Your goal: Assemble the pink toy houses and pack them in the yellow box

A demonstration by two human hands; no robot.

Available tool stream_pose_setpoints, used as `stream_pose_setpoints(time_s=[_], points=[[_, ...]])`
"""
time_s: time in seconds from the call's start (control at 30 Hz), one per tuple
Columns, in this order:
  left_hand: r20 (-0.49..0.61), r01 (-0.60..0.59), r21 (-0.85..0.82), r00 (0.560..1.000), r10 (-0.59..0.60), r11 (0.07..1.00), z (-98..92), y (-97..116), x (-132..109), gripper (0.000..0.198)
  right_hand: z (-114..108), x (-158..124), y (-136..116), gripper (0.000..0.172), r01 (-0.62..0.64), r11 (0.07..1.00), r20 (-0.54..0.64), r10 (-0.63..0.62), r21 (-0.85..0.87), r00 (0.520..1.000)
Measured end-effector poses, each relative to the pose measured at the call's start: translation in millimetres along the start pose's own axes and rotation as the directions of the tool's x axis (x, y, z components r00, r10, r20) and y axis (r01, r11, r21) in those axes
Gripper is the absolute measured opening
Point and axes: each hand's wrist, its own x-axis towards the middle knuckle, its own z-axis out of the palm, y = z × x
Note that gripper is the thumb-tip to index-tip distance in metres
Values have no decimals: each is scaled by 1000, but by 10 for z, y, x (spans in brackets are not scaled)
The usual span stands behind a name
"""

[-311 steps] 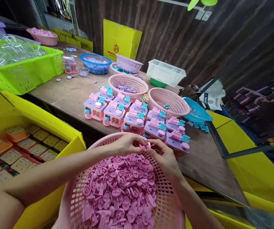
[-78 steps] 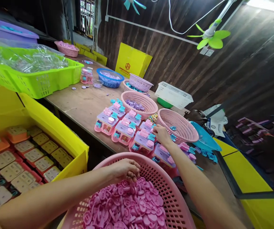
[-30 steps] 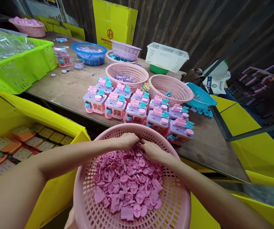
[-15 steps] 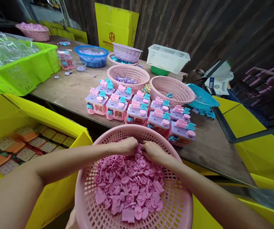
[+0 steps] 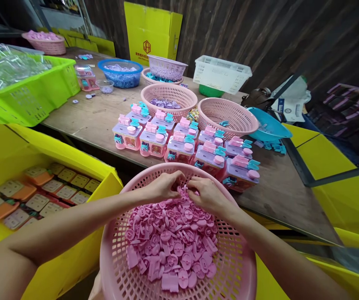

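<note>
A large pink plastic basket [image 5: 240,266], below the table's front edge, holds a heap of small pink plastic parts [image 5: 169,237], several of them round or oval. Both hands are at the far side of this heap, almost touching. My left hand [image 5: 165,185] is curled, with a gap between its bent index finger and thumb; whatever its fingertips grip is too small to make out. Facing it, my right hand [image 5: 206,193] has its fingers bent down and pinched on a pink part among the others. Past the basket stand rows of pink-and-purple toy machines [image 5: 156,139] with turquoise pieces.
Left of the basket, a yellow carton [image 5: 54,148] contains orange and red toys. On the table [image 5: 82,116] are a green crate [image 5: 57,79], pink baskets [image 5: 227,116], a blue basket [image 5: 121,79], a white basket [image 5: 221,75] and a turquoise tray [image 5: 268,129].
My left hand has loosened from a tighter curl and shifted slightly left and up, its thumb now apart from the index finger. The right hand has moved a little right, its fingers still bent.
</note>
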Motion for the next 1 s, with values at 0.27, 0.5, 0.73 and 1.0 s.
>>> stream_pose_setpoints(time_s=[0.27,0.5,0.73,1.0], points=[[29,-8,39,1000,7,999,-64,74,-19,37,-4,-14,-9,14,43,999,25,-43,11,999],[19,-78,108,997,76,991,-93,123,-33,33,10,1,-48,13,152,988,38,-151,-36,988],[-107,-129,86,985,138,988,-27,116,-83,26,-17,50,-107,14,160,987,-2,-160,-25,987],[-135,-79,132,986,96,988,-46,123,-173,33,2,117,-108,16,245,969,29,-246,15,969]])
